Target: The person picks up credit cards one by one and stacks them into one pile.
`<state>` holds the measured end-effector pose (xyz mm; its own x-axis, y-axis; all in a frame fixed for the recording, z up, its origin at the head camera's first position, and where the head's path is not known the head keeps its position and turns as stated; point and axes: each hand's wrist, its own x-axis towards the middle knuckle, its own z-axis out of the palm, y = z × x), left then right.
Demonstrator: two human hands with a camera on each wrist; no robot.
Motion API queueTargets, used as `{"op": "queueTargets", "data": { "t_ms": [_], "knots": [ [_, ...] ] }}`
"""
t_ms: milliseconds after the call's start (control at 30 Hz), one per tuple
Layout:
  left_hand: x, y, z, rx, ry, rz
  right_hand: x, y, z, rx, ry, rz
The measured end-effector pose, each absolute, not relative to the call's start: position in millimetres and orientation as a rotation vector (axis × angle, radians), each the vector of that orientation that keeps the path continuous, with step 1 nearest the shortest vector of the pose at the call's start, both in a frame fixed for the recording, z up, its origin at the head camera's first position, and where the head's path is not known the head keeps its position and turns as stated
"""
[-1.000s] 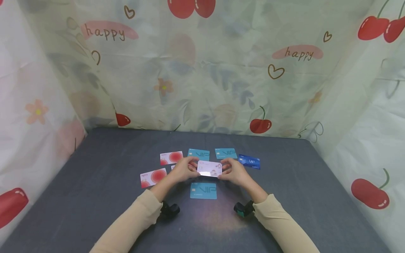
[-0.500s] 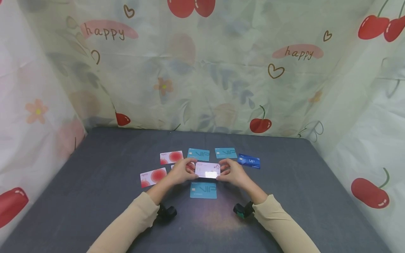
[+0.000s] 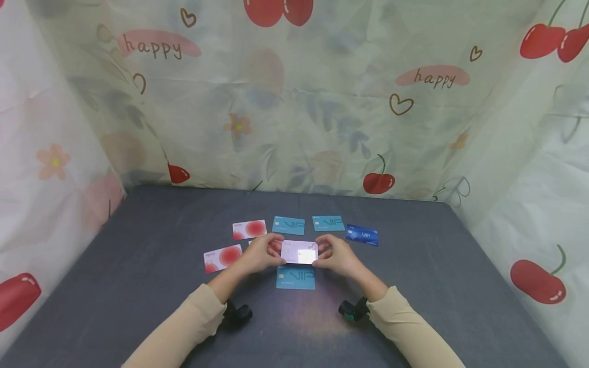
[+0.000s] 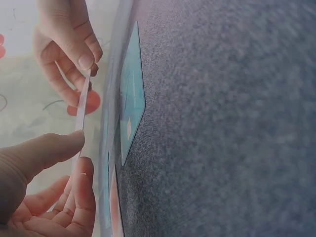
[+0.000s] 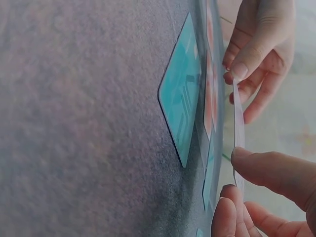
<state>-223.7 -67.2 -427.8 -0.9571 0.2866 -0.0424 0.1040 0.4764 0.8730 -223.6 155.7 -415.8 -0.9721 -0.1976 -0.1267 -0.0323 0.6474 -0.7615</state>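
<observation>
A pale pink card [image 3: 299, 252] is held up off the table between both hands. My left hand [image 3: 262, 254] pinches its left end between thumb and fingers. At the opposite end, my right hand [image 3: 339, 255] pinches it the same way. Both wrist views show the card edge-on, apart from the dark cloth. Just in front of it lies a teal VIP card [image 3: 296, 278], flat on the table, its far edge partly covered by the pink card in the head view. Beyond the hands lie two more teal cards, the left one [image 3: 288, 225] and the right one [image 3: 329, 223].
Left of the hands lie two red-and-white cards, a near one [image 3: 223, 258] and a far one [image 3: 249, 229]; another is mostly hidden by the left hand. A dark blue VIP card [image 3: 362, 235] lies at the right. Patterned curtains surround the grey table [image 3: 152, 225].
Both hands have carried the pink card a little toward the person and slightly left, so it now overlaps the near teal card in the head view. The cards on the table have stayed put.
</observation>
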Motion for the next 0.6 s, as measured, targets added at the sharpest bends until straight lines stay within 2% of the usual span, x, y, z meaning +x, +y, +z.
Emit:
{"op": "queueTargets", "data": {
  "t_ms": [600],
  "knots": [
    [-214.9, -71.6, -428.9, 0.327, 2.523, 1.479, -216.3, 150.7, -420.2, -0.223, 2.664, -1.246]
  ]
}}
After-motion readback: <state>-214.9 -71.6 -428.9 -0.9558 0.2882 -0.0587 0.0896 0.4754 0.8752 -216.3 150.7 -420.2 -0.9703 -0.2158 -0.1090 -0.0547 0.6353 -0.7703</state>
